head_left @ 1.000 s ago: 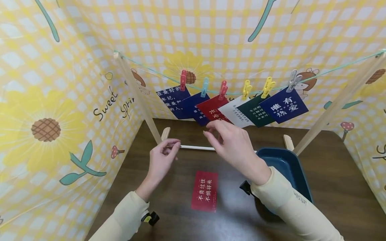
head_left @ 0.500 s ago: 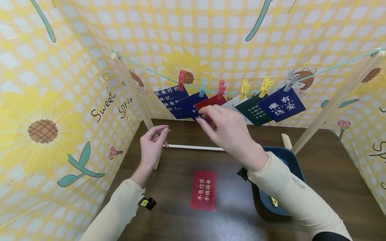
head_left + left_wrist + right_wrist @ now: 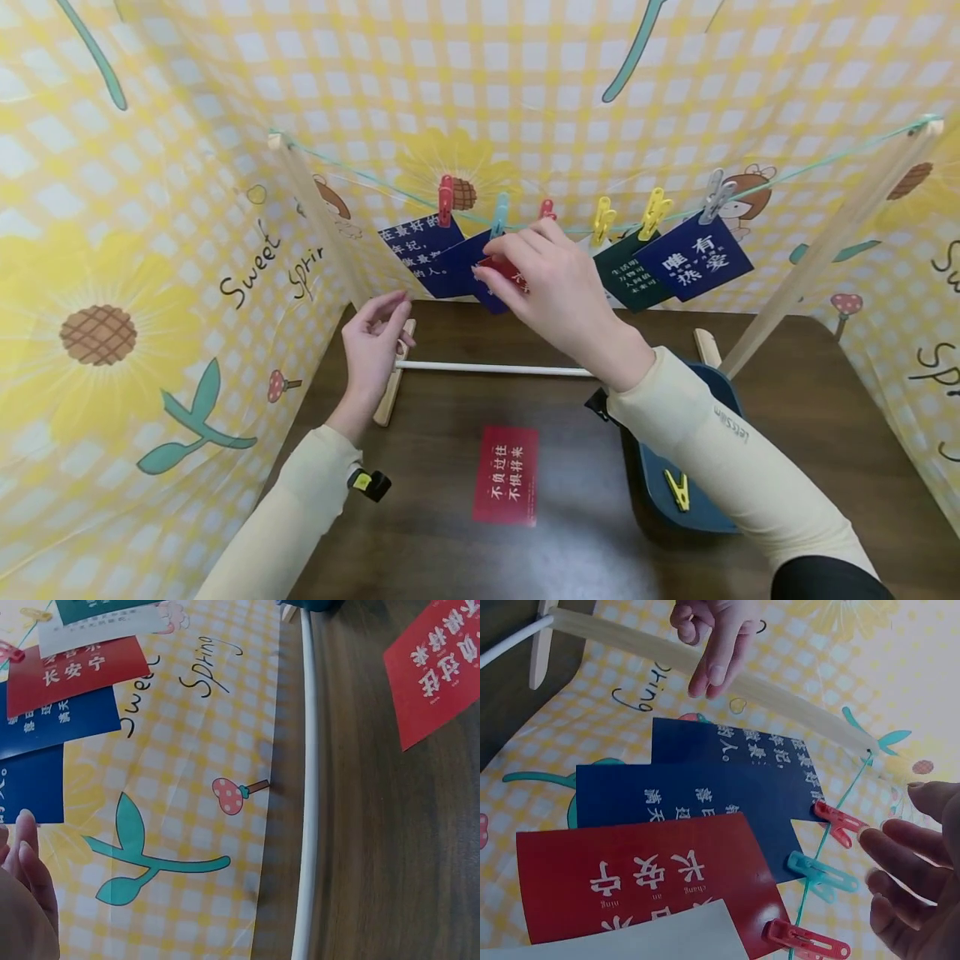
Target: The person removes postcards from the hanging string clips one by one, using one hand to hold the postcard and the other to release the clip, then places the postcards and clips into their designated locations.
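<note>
Several cards hang in a row from a green cord (image 3: 813,162), held by coloured clothespins. My right hand (image 3: 558,296) is in front of the middle of the row, partly hiding the red card (image 3: 570,870) and white card (image 3: 675,937). In the right wrist view its bent fingers hold nothing and lie near the red clothespin (image 3: 840,821) and light blue clothespin (image 3: 821,874). Below the leftmost dark blue card (image 3: 431,271), my left hand (image 3: 373,346) is raised with loosely bent fingers and nothing in it. A green card (image 3: 633,279) and another blue card (image 3: 708,275) hang at the right.
Wooden posts, left (image 3: 318,225) and right (image 3: 832,242), carry the cord, with a white rod (image 3: 487,368) low between them. On the brown table (image 3: 420,533) lies a red card (image 3: 505,475). A dark blue tray (image 3: 648,492) holds a yellow clothespin (image 3: 677,490).
Both hands have risen and shifted left, the right one now overlapping the red and white cards. The view has shifted slightly. More of the tray and its yellow clothespin shows.
</note>
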{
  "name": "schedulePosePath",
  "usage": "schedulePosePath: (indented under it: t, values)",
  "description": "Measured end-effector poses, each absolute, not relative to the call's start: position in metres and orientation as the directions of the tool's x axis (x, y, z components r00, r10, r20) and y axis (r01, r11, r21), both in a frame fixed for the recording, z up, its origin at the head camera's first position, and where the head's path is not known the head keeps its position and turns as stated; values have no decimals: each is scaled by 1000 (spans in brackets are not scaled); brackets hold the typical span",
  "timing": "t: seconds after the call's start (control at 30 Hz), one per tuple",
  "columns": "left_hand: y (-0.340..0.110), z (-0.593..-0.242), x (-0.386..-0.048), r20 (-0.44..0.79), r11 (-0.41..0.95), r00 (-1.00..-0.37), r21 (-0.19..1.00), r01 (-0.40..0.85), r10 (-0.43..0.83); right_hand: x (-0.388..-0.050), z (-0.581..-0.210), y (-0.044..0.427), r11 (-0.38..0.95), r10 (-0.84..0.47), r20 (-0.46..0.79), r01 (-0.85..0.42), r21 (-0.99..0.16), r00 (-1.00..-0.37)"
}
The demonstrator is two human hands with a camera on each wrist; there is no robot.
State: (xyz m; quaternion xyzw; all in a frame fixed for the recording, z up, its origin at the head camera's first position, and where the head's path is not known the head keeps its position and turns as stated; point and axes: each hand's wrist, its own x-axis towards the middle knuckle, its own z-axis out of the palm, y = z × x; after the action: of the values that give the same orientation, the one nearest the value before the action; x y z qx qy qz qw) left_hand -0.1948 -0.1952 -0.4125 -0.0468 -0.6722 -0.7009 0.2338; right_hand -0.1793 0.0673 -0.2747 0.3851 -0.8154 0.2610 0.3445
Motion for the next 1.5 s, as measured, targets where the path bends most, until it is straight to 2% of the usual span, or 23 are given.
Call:
schedulePosePath:
  t: [0.13, 0.23, 0.5, 0.73, 0.83, 0.97, 1.07, 1.23, 1.5]
  values:
    - [-195, -411, -201, 379, -38, -886, 915, 402, -268, -190, -266, 66, 550, -470, 786, -829, -95, -402]
    - [-194, -410, -205, 376, -47, -886, 914, 402, -271, -199, -258, 65, 554, -484, 781, -829, -76, -395]
    - [-190, -408, -213, 350, -78, -895, 920, 385, -277, -215, -238, 65, 581, -521, 714, -807, -105, -468]
    - [-185, -405, -217, 338, -80, -905, 926, 369, -260, -228, -230, 63, 579, -515, 680, -797, -174, -522]
    - [-183, -403, -219, 336, -85, -903, 925, 370, -270, -233, -222, 57, 605, -521, 622, -767, -213, -585]
    - [-181, -403, -221, 329, -87, -907, 928, 362, -264, -241, -211, 50, 656, -532, 475, -696, -294, -701]
    - [-181, -403, -220, 322, -85, -910, 931, 354, -261, -247, -206, 45, 671, -541, 367, -652, -354, -756]
    - [-180, -402, -220, 318, -92, -914, 932, 350, -254, -254, -203, 40, 660, -562, 280, -626, -414, -778]
    - [-176, -400, -220, 334, -88, -909, 927, 364, -249, -256, -202, 35, 628, -594, 273, -649, -429, -756]
